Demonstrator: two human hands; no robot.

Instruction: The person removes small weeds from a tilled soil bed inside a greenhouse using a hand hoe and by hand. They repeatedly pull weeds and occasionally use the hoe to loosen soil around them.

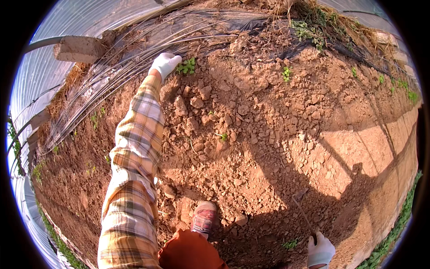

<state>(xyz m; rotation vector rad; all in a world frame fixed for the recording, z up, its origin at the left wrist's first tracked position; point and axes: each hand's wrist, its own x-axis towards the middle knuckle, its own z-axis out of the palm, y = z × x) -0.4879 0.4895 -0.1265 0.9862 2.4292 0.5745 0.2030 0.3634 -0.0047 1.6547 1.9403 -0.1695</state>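
My left hand, in a white glove, reaches out to the far edge of the soil. Its fingertips are at a small leafy green plant, beside a bundle of long thin rods. Whether the fingers are closed on the plant's stem is hidden. Low at the right, my gloved right hand grips the handle of a small hand hoe. The hoe's blade rests on the shaded, cloddy soil. A small uprooted-looking seedling lies among the clods between my hands.
Black plastic film and dry straw line the far edge. A concrete block stands by the clear plastic sheeting at left. More green plants dot the soil. My shoe stands on the clods.
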